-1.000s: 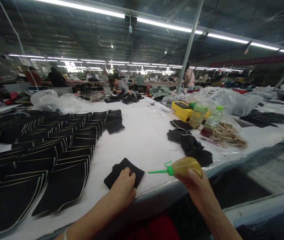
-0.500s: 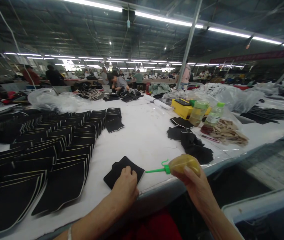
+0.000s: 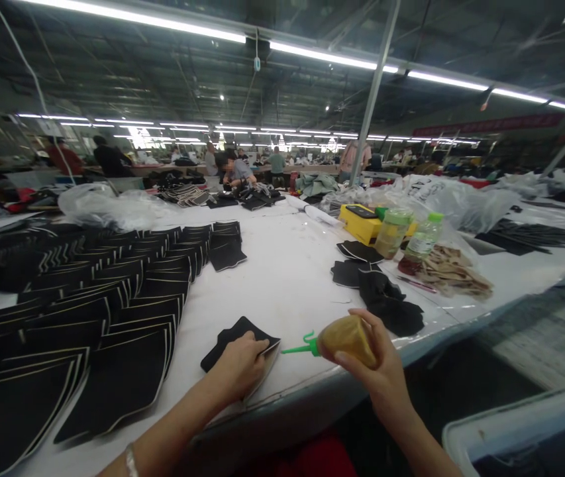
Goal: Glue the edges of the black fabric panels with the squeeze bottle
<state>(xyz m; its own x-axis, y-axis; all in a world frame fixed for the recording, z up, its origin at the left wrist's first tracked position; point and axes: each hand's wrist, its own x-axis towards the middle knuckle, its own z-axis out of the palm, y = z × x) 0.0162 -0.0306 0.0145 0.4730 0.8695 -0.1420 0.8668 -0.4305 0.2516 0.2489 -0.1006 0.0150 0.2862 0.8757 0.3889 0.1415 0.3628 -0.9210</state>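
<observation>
My left hand [image 3: 241, 361] grips the right side of a black flat panel [image 3: 227, 338], whose right edge is lifted so a pale underside shows. Wrapped in my right hand [image 3: 379, 361] is a squeeze bottle [image 3: 344, 339] with amber contents. It lies sideways, its thin green nozzle pointing left, the tip close to the panel's lifted edge. Whether the tip touches the panel, I cannot tell. Left of my hands, several overlapping rows of black panels [image 3: 128, 371] with pale edges cover the white table [image 3: 282, 265].
Black pieces [image 3: 391, 301] lie to the right. Behind them are a yellow box [image 3: 359, 225], a jar [image 3: 394, 232], a green-capped bottle [image 3: 424, 235] and beige scraps [image 3: 456, 268]. A metal pole [image 3: 374, 93] rises behind. A pale-rimmed bin [image 3: 520, 421] stands lower right. Co-workers are farther back.
My left hand has shifted slightly left and raised the panel's right edge, exposing the pale underside. The squeeze bottle has moved left and a little down, and my right fingers now wrap over its top.
</observation>
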